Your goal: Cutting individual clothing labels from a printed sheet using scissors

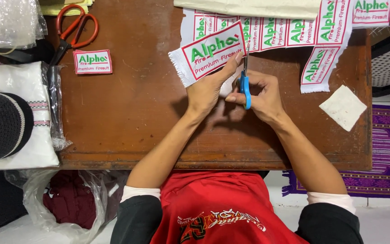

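Fingers of the left hand point(206, 88) pinch an embroidered cloth label point(208, 53), holding it raised above the brown wooden table point(127, 113); fingers of the right hand point(262, 95) are closed through the blue-handled scissors point(245, 83), blades at the label's right edge. Step in hand, seemingly: trimming the border. A steady cut along the red frame appears needed next. An uncut label strip point(285, 29) lies at the table's far edge, orange-handled scissors point(73, 31) and a finished label point(93, 62) near its left end.
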